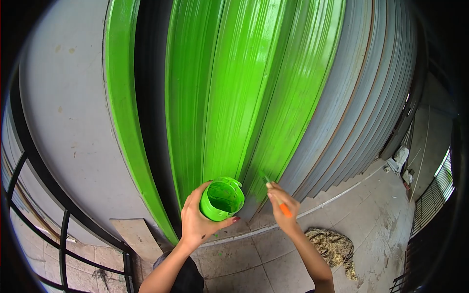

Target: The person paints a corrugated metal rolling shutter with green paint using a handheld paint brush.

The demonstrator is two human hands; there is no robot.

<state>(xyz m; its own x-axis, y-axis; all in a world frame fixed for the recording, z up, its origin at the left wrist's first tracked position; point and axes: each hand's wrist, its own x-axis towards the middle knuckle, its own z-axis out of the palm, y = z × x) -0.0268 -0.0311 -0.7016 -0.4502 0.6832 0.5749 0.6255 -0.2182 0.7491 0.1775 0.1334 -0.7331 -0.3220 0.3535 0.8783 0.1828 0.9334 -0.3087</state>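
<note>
Left hand (198, 222): fingers parted to the breadth of a green cup (210, 210) and curled round its left side, thumb across its near side, dark red thumbnail showing; grasp firm. Right hand (282, 204): fingers and thumb closed on the handle of a brush (286, 210), its orange butt emerging from the lower side of the fist. Brush tip: pointed up and left, blurred, by the lower part of a green panel; contact cannot be told. Cup: open-topped, tilted so its mouth shows, held before the bottom edge of a ribbed shutter (239, 97); green paint (222, 201) inside, smeared over inner wall and rim, the rim ragged. Shutter: left panels glossy green, patchy towards the lower end of the rightmost green one; right-hand panels grey, brown lines along some folds. Tiled floor (237, 263): one crumpled, mottled cloth (332, 246), lying out from the shutter's bottom edge, right of the right forearm; one board (134, 237), upright at the foot of a pale wall (73, 107).
</note>
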